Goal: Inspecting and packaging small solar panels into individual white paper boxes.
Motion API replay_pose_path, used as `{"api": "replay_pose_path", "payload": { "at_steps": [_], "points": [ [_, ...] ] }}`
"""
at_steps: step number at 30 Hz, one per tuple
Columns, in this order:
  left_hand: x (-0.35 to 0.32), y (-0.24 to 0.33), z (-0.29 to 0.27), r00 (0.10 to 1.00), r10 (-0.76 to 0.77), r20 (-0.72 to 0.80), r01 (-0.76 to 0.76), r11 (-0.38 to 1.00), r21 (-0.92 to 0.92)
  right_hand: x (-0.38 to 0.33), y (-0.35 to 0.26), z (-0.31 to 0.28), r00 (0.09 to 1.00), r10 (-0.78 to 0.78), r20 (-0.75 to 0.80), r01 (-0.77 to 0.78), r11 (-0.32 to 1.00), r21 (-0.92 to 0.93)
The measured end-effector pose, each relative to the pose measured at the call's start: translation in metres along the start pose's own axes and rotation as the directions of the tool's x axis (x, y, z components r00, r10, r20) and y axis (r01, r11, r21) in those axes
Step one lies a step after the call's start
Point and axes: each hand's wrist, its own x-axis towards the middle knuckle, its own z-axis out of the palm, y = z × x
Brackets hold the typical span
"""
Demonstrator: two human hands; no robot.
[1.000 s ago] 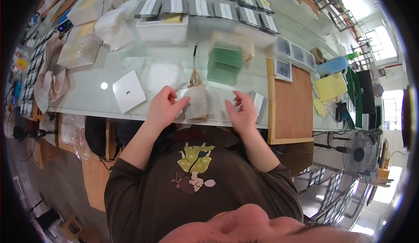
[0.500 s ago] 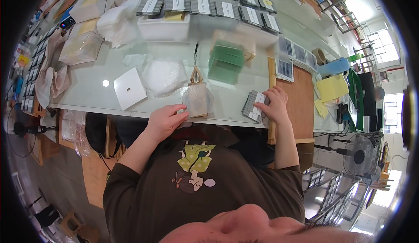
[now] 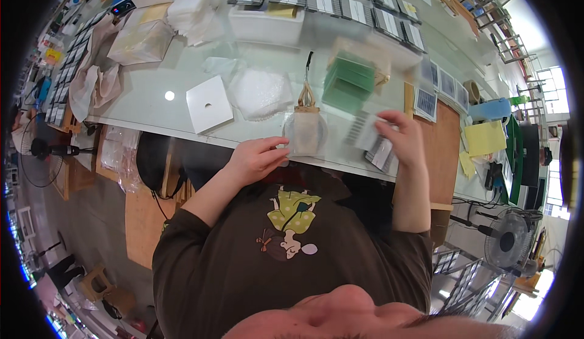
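My right hand (image 3: 404, 137) pinches a thin grey-and-white striped panel (image 3: 364, 131), raised and blurred by motion. Under it, a small stack of similar striped panels (image 3: 381, 155) lies near the table's front edge. My left hand (image 3: 258, 159) has its fingers stretched out, thumb and forefinger apart, with the tips at the left edge of a clear film. That film lies around a pale tan rectangular block (image 3: 306, 134) on a round base. Behind the block is a thin dark-tipped tool (image 3: 306, 89) with tan bands around it.
Stacked green sheets (image 3: 348, 83) stand behind the right hand. A white square card (image 3: 209, 104) and white foam sheets (image 3: 261, 92) lie left of the block. Rows of striped panel stacks (image 3: 322, 1) fill the back. A wooden board (image 3: 439, 150) is at right, near a fan (image 3: 506, 238).
My right hand has lifted a striped panel off the stack and moved it away from the table's front edge. My left hand stays beside the block. The whole view has shifted.
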Motion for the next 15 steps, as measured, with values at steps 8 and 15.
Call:
{"api": "replay_pose_path", "payload": {
  "at_steps": [8,15],
  "points": [
    [-0.007,-0.005,0.006,0.997,0.052,-0.048,-0.051,0.998,0.031,0.021,-0.016,0.106,0.963,0.017,0.269,-0.059,0.987,0.151],
    [-0.007,-0.005,0.01,0.992,0.058,-0.115,-0.058,0.998,0.001,0.026,-0.018,0.113,0.964,-0.018,0.267,0.013,1.0,0.021]
  ]
}}
